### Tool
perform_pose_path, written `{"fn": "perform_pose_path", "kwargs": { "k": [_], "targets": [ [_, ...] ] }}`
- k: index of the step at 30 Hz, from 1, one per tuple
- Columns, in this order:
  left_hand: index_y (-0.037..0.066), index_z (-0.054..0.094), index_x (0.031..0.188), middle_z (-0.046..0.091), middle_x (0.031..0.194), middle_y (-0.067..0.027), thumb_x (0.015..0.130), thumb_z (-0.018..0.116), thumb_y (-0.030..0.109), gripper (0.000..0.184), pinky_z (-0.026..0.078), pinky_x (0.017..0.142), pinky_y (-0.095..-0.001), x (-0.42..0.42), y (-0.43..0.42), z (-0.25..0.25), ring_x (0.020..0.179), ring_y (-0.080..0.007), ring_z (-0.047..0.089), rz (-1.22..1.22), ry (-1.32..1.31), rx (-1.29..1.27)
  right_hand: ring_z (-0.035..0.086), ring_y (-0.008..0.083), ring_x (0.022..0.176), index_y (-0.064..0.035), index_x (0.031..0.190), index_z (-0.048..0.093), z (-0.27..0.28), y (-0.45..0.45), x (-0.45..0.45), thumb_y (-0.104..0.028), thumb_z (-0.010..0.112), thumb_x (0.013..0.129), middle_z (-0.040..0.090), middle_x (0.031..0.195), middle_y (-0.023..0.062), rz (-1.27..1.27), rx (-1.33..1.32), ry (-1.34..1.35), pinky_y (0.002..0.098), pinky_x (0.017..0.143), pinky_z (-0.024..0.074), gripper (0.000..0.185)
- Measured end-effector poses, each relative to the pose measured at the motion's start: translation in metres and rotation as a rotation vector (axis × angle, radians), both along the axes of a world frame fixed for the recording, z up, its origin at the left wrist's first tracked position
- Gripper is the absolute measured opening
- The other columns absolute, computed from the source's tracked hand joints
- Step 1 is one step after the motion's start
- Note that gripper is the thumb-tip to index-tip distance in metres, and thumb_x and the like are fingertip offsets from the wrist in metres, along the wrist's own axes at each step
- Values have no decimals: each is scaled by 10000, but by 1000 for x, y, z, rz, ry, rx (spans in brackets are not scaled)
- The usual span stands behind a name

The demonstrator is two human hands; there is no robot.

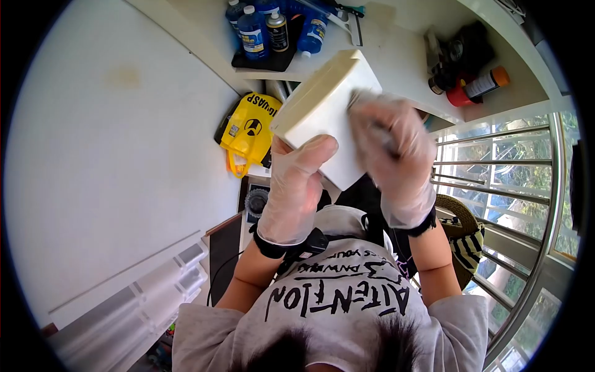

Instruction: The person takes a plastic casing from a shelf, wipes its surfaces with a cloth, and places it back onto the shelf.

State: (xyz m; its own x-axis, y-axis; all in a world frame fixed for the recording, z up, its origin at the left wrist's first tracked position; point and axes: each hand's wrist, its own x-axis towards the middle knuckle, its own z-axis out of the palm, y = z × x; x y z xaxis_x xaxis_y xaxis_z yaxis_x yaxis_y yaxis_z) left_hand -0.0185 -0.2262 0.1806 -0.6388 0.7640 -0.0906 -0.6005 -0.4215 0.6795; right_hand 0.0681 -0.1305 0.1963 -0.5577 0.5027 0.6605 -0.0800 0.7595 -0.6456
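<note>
A white rectangular box-like container [338,121] is held up in front of my chest, tilted. My left hand [294,192], in a clear plastic glove, grips its lower left side with the thumb on the near face. My right hand [396,149], also gloved, is at the container's right face. Its fingers are curled and blurred by motion, around something dark and greyish that I cannot make out.
Blue bottles [253,34] and a dark spray can [277,32] stand on the shelf [390,46]. An orange-capped can [486,84] lies at the right. A yellow bag [253,127] hangs at left. Window bars [496,162] run along the right.
</note>
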Motion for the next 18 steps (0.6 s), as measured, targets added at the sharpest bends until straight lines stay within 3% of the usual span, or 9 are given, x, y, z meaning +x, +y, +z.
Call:
{"fn": "perform_pose_path", "kwargs": {
  "k": [2, 4, 10, 12, 13, 14, 16, 17, 18],
  "targets": [
    [22, 468, 1129, 551, 1025, -61, 647, 639, 29, 512, 429, 796, -265, 4, -1, 0, 921, -133, 539, 23, 21, 6, 558, 194, 633, -64, 888, 568, 0, 5, -8, 36, 620, 607, 549, 752, 46, -139, 53, 81, 267, 574, 450, 303],
    [30, 480, 1113, 559, 979, -45, 631, 652, 4, 512, 438, 742, -232, 1, 0, 6, 860, -110, 547, 50, -7, 36, 556, 197, 624, -51, 886, 561, 13, -3, -3, 39, 620, 627, 548, 740, 65, 89, 233, 20, 257, 570, 447, 281],
    [27, 470, 1123, 560, 1000, -62, 640, 671, 29, 523, 447, 754, -245, 6, -4, 4, 856, -144, 562, 93, 37, 40, 557, 174, 568, -62, 864, 565, 11, 7, -15, 22, 595, 644, 544, 681, 54, -120, -88, 53, 262, 512, 458, 237],
    [26, 466, 1122, 563, 972, -59, 634, 701, 59, 542, 453, 732, -254, -1, -7, 6, 824, -151, 564, 57, -18, 46, 558, 159, 560, -52, 856, 558, 9, -2, -9, 17, 588, 688, 548, 674, 69, 238, 278, -28, 247, 507, 452, 184],
    [29, 456, 1129, 563, 972, -60, 641, 711, 90, 554, 454, 742, -264, -4, -9, 2, 842, -156, 563, 40, 45, 58, 564, 171, 577, -48, 847, 563, 15, -7, -3, 11, 573, 718, 565, 692, 77, 240, 340, -300, 245, 524, 454, 141],
    [29, 456, 1129, 563, 972, -60, 641, 711, 90, 554, 454, 742, -264, -2, -10, -2, 842, -156, 563, 40, 42, 54, 564, 171, 577, -48, 847, 563, 15, -6, -5, 11, 573, 718, 565, 692, 77, 242, 336, -303, 245, 524, 454, 141],
    [22, 450, 1133, 562, 1005, -69, 647, 716, 107, 561, 448, 794, -281, 7, -9, -9, 902, -164, 559, 104, 104, 111, 557, 198, 577, -49, 851, 562, 14, 1, -13, 7, 581, 707, 565, 716, 75, -65, -236, -19, 262, 523, 457, 156],
    [23, 442, 1141, 555, 1024, -66, 633, 737, 114, 594, 443, 802, -279, 9, -7, -4, 926, -154, 547, 84, 84, 111, 567, 113, 655, -21, 850, 561, 11, 6, -15, 51, 582, 692, 590, 764, 72, -68, -133, 39, 201, 575, 434, 175],
    [23, 442, 1141, 555, 1024, -66, 633, 737, 114, 594, 443, 802, -279, 7, -6, 2, 926, -154, 547, 90, 87, 119, 573, 126, 674, -29, 850, 564, 13, 0, -11, 32, 601, 684, 590, 768, 68, -14, 19, 1, 221, 588, 436, 180]
  ]
}}
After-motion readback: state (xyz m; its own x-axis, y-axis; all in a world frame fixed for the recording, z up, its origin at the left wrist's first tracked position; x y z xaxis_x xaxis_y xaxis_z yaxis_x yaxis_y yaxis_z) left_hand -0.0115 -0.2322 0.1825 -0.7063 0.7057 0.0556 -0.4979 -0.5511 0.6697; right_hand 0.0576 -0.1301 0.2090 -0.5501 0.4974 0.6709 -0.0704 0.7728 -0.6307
